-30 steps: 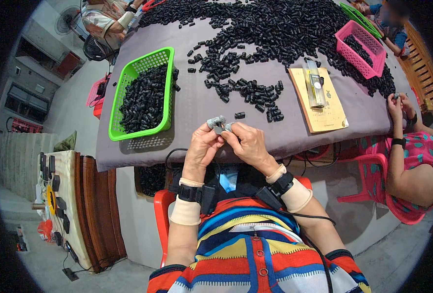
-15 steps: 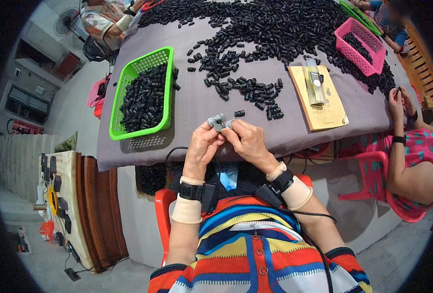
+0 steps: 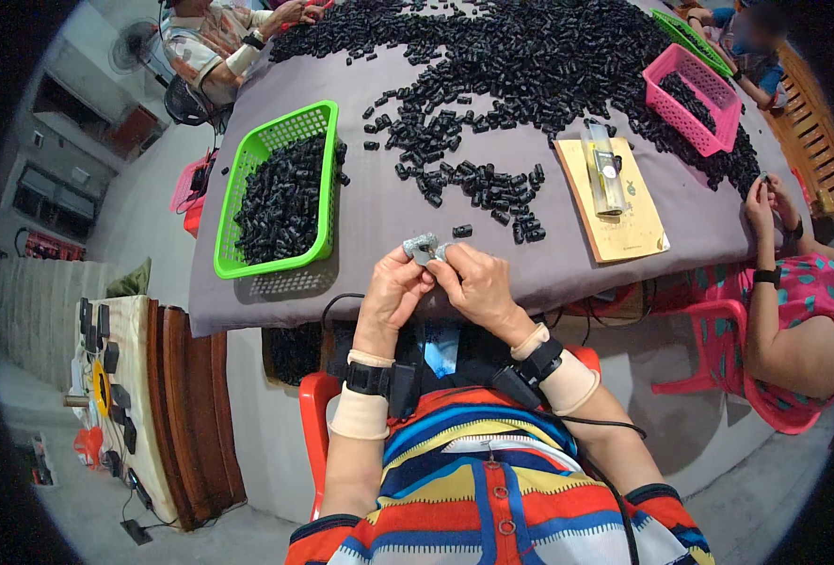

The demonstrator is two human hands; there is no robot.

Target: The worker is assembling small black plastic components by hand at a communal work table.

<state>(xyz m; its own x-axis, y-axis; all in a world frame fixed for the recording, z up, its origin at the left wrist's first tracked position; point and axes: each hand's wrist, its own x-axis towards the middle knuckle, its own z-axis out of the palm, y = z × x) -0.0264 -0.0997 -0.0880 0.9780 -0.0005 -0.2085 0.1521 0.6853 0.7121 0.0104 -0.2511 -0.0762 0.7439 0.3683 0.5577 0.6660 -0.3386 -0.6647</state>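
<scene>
Hands close together fill the middle of my view: the left hand (image 3: 391, 294) pinches a small grey piece (image 3: 420, 248) from one side, the right hand (image 3: 479, 287) from the other. The piece sits between them at the fingertips, beyond both palms and above the near part of the worktop (image 3: 368, 221); its long axis seems to run left to right, and neither hand is nearer. Some grey may be wrapping on the fingertips; I cannot tell.

Counting from the left, I get one green basket (image 3: 328, 202) of black parts (image 3: 280, 207), too many to number; one lone black part (image 3: 462, 231) just beyond the right hand; loose parts (image 3: 558, 75) past counting; one yellow booklet (image 3: 624, 231) carrying one clear case (image 3: 606, 179); one pink basket (image 3: 676, 118); and, behind it, a second green basket (image 3: 695, 45).
</scene>
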